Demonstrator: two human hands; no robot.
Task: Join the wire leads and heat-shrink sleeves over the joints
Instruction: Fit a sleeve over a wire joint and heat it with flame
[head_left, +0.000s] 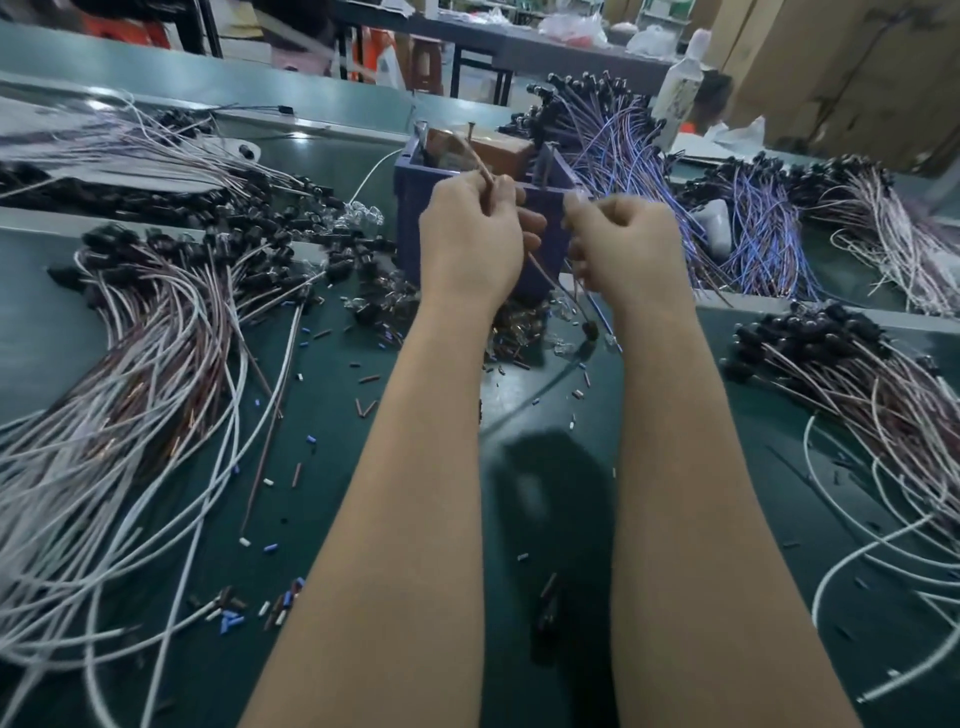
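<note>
Two bare forearms stretch forward over a dark green mat (769, 519), and the hands meet well out from the body, level with each other and just apart. The left hand (470, 244) is clenched around a brown wire (480, 166). The wire's long axis runs steeply: its upper end rises out of the fist, away from the person, and its lower part slants down and to the right under the gap between the hands. The right hand (628, 244) sits just right of that wire with its fingers curled and its thumb tip turned toward the left fist. Something pale shows at the thumb, but I cannot tell whether the hand holds anything. The joining work is likely to happen in that small gap, with the right hand crossing leftward.

Short cut bits (275, 613) of sleeve and wire litter the mat. Bundles of white and brown wires (156, 353) fan out on both sides. A blue box (410, 208) stands right behind the hands, with purple wires (753, 234) heaped to its right. Farther back are a white bottle (680, 88), cardboard boxes (831, 62) and more benches.
</note>
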